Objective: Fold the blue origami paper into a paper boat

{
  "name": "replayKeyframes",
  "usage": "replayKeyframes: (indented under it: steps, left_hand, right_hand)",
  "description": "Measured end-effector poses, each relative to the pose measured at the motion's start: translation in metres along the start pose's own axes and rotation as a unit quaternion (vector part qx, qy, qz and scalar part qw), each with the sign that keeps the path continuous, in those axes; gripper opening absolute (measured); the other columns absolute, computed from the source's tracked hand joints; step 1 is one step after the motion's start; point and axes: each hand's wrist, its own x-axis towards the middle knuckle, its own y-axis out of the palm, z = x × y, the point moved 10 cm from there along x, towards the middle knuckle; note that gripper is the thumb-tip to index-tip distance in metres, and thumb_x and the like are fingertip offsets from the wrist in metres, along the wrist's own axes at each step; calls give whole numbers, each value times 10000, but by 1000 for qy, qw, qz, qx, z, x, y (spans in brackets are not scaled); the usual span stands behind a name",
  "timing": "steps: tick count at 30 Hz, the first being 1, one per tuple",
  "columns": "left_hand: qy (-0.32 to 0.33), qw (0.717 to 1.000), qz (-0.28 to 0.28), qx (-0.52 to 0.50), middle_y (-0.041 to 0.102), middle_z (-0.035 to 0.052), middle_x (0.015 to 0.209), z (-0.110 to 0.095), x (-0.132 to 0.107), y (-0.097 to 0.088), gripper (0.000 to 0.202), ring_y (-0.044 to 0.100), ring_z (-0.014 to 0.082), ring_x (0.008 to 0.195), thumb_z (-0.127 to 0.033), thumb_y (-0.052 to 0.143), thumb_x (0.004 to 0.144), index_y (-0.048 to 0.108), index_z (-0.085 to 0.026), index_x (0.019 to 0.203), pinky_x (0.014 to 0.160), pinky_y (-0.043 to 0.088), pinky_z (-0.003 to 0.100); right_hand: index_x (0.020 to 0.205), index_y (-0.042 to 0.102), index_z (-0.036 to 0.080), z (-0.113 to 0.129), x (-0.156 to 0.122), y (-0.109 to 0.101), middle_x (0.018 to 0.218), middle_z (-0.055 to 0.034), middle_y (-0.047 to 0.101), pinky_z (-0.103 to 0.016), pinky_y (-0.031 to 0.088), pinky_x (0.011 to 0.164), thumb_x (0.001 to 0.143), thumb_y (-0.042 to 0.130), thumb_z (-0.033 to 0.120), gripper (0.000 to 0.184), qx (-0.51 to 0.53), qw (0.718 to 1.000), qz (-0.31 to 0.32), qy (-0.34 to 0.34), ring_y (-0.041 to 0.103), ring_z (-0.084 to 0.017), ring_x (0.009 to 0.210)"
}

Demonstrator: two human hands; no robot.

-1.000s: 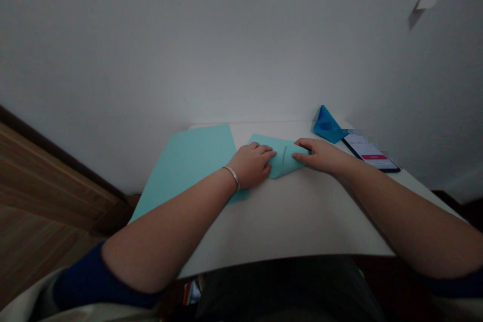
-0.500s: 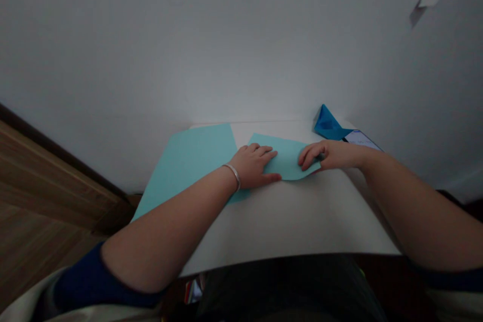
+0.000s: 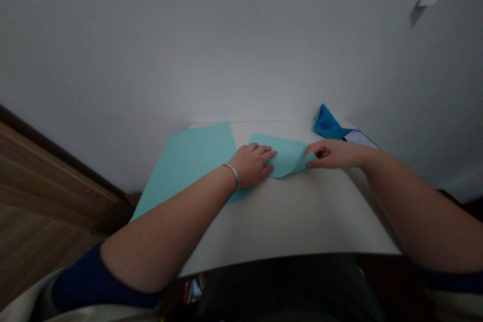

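Note:
A folded light-blue sheet of paper [image 3: 287, 153] lies on the white table [image 3: 294, 221]. My left hand [image 3: 254, 163] rests flat on its left part, fingers stretched out, a silver bracelet at the wrist. At the sheet's right end, my right hand [image 3: 319, 153] pinches the near corner between thumb and fingers, and that corner is lifted and curls up off the table. Under my left forearm and beside the folded sheet, a larger light-blue sheet [image 3: 192, 156] covers the table's left side.
A folded blue paper boat [image 3: 327, 125] stands at the back right, against a phone [image 3: 360, 138] with a lit screen. The grey wall [image 3: 241, 40] rises right behind the table. Wooden furniture [image 3: 49, 181] is at the left.
My right hand has raised the near right corner of the folded sheet further and curled it inward. My left thumb has drawn back towards the palm.

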Motion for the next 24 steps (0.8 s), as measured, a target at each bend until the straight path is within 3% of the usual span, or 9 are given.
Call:
replayKeyframes:
  steps: [1, 3, 6, 11, 16, 24]
  left_hand:
    - [-1, 1000, 0, -2, 474, 75, 1411, 0, 0, 0, 468, 460, 266, 1217, -399, 370, 953, 453, -199, 1367, 1002, 369, 420]
    - [-4, 1000, -3, -9, 481, 72, 1405, 0, 1, -1, 470, 460, 264, 1217, -423, 308, 975, 462, -200, 1359, 998, 373, 423]
    - [-9, 1000, -10, -14, 501, 71, 1382, -1, 2, -3, 508, 467, 262, 1203, -478, 248, 981, 482, -203, 1339, 989, 378, 426]
    - [-20, 1000, -18, -6, 513, 86, 1362, -4, 1, -7, 574, 468, 285, 1190, -565, 324, 937, 476, -186, 1341, 981, 382, 440]
    - [-20, 1000, -18, -6, 499, 94, 1377, -6, 2, -9, 590, 455, 297, 1206, -569, 389, 908, 474, -177, 1341, 991, 372, 449]
    - [-23, 999, -23, -4, 490, 105, 1388, -9, 3, -11, 579, 445, 303, 1223, -544, 403, 907, 467, -170, 1344, 1000, 360, 467]
  right_hand:
    - [760, 654, 216, 3, 0, 8, 698, 4, 596, -271, 374, 553, 747, 578, 526, 320, 13, 999, 36, -9, 507, -148, 618]
    - [750, 617, 205, 4, 2, 11, 689, -3, 577, -274, 352, 540, 798, 507, 547, 363, 11, 999, 40, 1, 494, -149, 604]
    - [744, 577, 196, 3, 5, 7, 700, -21, 579, -279, 341, 544, 818, 458, 582, 411, -14, 1000, 8, 27, 499, -158, 615]
    - [725, 528, 196, 10, 9, 0, 738, -43, 598, -283, 339, 576, 848, 436, 519, 358, -57, 996, -60, 24, 512, -168, 646]
    - [764, 576, 183, 13, 11, -6, 787, -63, 636, -283, 334, 595, 842, 483, 456, 299, -87, 988, -119, 43, 536, -182, 688]
    - [892, 664, 164, 10, 14, -5, 857, -86, 686, -293, 355, 634, 849, 502, 437, 321, -123, 977, -149, 84, 583, -213, 767]
